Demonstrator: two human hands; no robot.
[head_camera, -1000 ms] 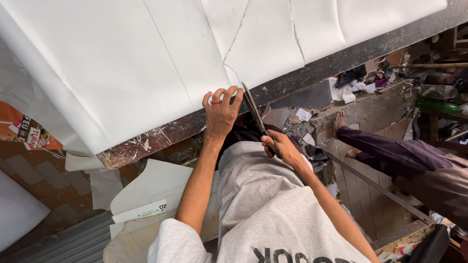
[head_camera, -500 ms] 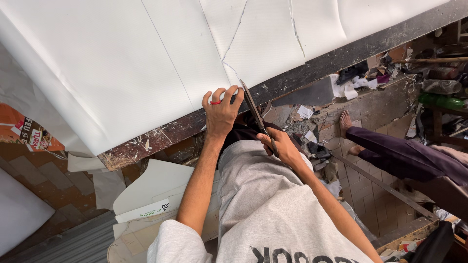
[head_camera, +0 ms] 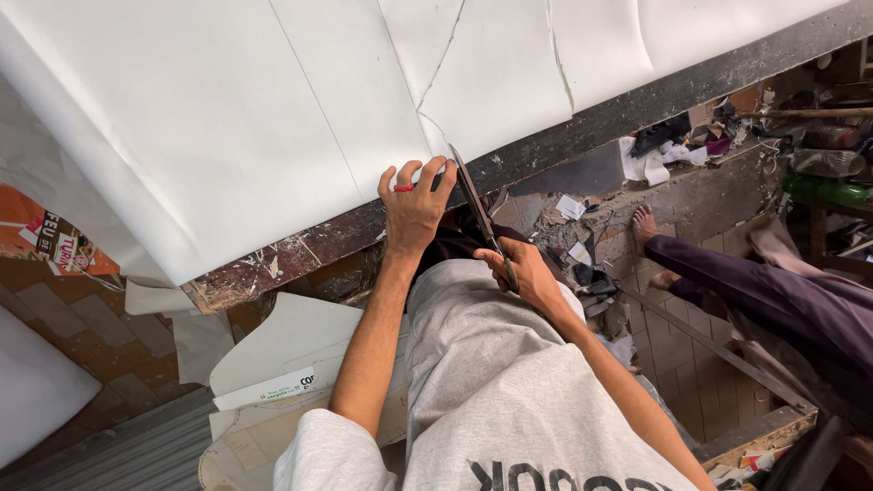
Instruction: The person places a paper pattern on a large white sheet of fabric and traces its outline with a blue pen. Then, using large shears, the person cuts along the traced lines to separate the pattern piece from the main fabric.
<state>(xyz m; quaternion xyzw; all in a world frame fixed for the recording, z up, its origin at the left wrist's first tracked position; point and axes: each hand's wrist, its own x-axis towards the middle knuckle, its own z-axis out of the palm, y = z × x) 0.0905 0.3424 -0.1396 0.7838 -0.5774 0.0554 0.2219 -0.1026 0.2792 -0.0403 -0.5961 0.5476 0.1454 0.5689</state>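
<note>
A large white sheet [head_camera: 227, 118] covers a worn dark-edged table [head_camera: 582, 118]. My left hand [head_camera: 415, 205], with a red ring on one finger, presses the sheet's near edge against the table rim. My right hand [head_camera: 523, 273] grips long metal scissors [head_camera: 477, 209], whose blades point up into a cut line running from the sheet's edge. A second cut line [head_camera: 556, 55] lies further right. I wear a grey shirt.
Another person's leg in purple trousers [head_camera: 773, 291] and a bare foot [head_camera: 644, 227] rest on the brick floor at the right. Scraps litter the floor [head_camera: 591, 245]. Cardboard pieces [head_camera: 273, 364] lie lower left. Bottles and clutter [head_camera: 818, 164] sit far right.
The view has shifted slightly. My hands and the scissors stay at the sheet's edge in nearly the same place; the other person's leg sits a little lower in view.
</note>
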